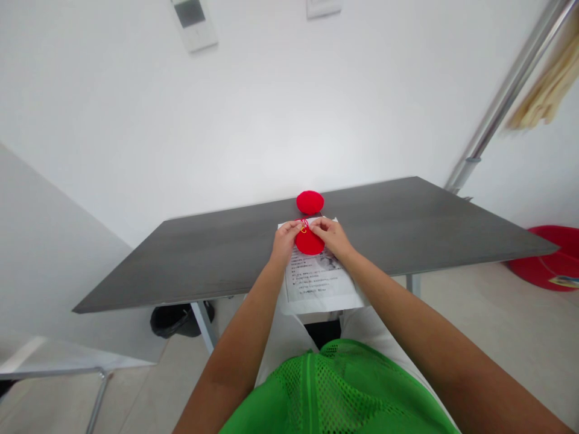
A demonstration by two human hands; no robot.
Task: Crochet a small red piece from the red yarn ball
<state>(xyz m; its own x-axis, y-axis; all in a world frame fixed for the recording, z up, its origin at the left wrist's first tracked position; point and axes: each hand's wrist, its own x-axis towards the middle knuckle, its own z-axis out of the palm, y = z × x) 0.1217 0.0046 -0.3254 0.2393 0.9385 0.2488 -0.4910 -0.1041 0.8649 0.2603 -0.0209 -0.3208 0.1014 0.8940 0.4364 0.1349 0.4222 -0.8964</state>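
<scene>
Both my hands meet over a printed sheet of paper (321, 282) at the near edge of a dark grey table (217, 259). My left hand (286, 239) and my right hand (333, 235) pinch the top of a flat round red piece (309, 243), where a small red thread loop and a yellow ring (303, 228) show between the fingertips. A second red round piece (310, 202) lies on the table just beyond the paper, apart from my hands.
A white wall rises behind the table. A metal pole (502, 99) leans at the right, with a red basin (549, 259) on the floor below. A black bin (174, 319) stands under the table's left side. A metal frame (97, 392) sits lower left.
</scene>
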